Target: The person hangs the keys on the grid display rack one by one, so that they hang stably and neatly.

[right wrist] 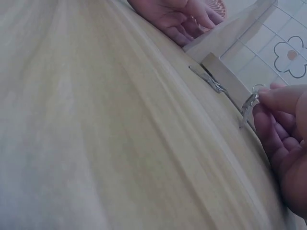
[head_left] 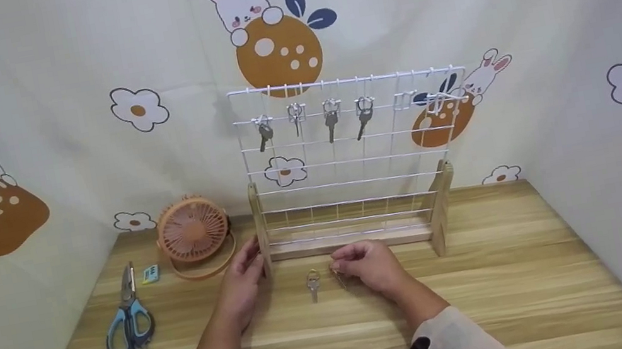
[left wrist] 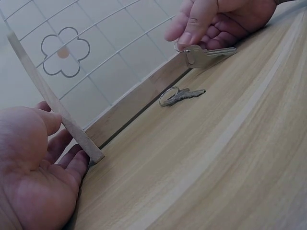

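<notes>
My right hand (head_left: 368, 263) pinches the ring of a silver key (left wrist: 206, 56) between thumb and fingertips, just above the table, with the blade hanging free. Beside it, another key (head_left: 314, 286) with a ring lies on the table in front of the rack. My left hand (head_left: 243, 282) holds the left wooden leg (left wrist: 57, 105) of the white wire rack (head_left: 350, 180), thumb at one edge and fingers at the other. Several keys (head_left: 331, 119) hang by rings from hooks along the rack's upper part. Toward the right, a white hook (head_left: 405, 100) carries no key.
On the left of the wooden table (head_left: 530, 289) stands an orange fan (head_left: 193, 230). Blue-handled scissors (head_left: 129, 321) and a small blue packet (head_left: 150, 274) lie beyond my left hand. A printed cloth (head_left: 55, 66) hangs behind and at both sides.
</notes>
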Tool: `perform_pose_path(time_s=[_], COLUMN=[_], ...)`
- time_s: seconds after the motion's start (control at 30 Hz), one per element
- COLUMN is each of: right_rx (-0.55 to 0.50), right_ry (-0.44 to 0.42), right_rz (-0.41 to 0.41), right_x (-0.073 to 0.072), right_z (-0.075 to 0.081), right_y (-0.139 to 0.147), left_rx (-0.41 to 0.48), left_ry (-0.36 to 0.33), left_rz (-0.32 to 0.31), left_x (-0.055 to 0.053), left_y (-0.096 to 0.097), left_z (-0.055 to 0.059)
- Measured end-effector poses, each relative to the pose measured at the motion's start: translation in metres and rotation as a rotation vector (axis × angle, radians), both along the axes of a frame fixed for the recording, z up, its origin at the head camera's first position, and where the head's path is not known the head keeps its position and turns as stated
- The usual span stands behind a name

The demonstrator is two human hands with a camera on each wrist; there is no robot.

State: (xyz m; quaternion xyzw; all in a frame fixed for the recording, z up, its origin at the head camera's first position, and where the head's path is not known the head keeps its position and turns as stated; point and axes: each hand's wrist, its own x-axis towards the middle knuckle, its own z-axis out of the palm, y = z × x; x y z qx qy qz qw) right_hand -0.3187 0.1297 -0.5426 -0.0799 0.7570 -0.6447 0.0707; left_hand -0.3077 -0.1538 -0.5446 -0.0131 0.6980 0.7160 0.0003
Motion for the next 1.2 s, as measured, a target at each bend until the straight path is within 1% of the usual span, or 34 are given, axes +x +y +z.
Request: perform_pose_path(time_s=[0.1,0.27,0.33,0.4,0.57,0.63,0.7,0.87,0.97,1.1,1.2], right_rx=[-0.049,-0.172,-0.214,-0.245,-0.361,-0.419,-0.449,-0.442,-0.444,-0.419,-0.393], right_ry=[-0.005,-0.015,-0.002,0.018,0.069,0.088,0.112,0.168,0.209,0.281,0.353], right_rz=[-0.029,-0.062,-0.086,-0.128,-0.22,-0.236,-0.241,-0.262,-0.271,-0.287,-0.304], right_x=[0.0,0.001,0.002,0.002,0.006,0.008,0.011,0.015,0.015,0.014,0.013], right_z=[0.004,0.017,0.024,0.033,0.059,0.069,0.078,0.102,0.12,0.154,0.182], right_y=[-0.001,-0.001,-0.001,0.0,0.004,0.005,0.008,0.022,0.034,0.05,0.06], left_rx=[0.003,0.023,0.022,0.01,0.007,0.013,0.013,-0.021,-0.04,-0.04,-0.02], left_ry=[-0.01,-0.013,-0.008,-0.008,-0.016,-0.018,-0.017,-0.026,-0.035,-0.035,-0.029], left_rz=[0.0,-0.008,-0.011,-0.01,-0.006,-0.005,-0.002,0.0,-0.002,0.002,0.0], left_x=[0.0,-0.001,-0.002,-0.002,-0.001,-0.001,-0.001,-0.001,-0.002,-0.003,-0.003], left_y=[0.0,0.0,0.0,0.0,0.0,-0.001,-0.001,-0.002,-0.002,-0.002,-0.001], left_z=[0.0,0.0,0.0,0.0,-0.001,-0.001,-0.002,-0.002,-0.002,-0.003,-0.003])
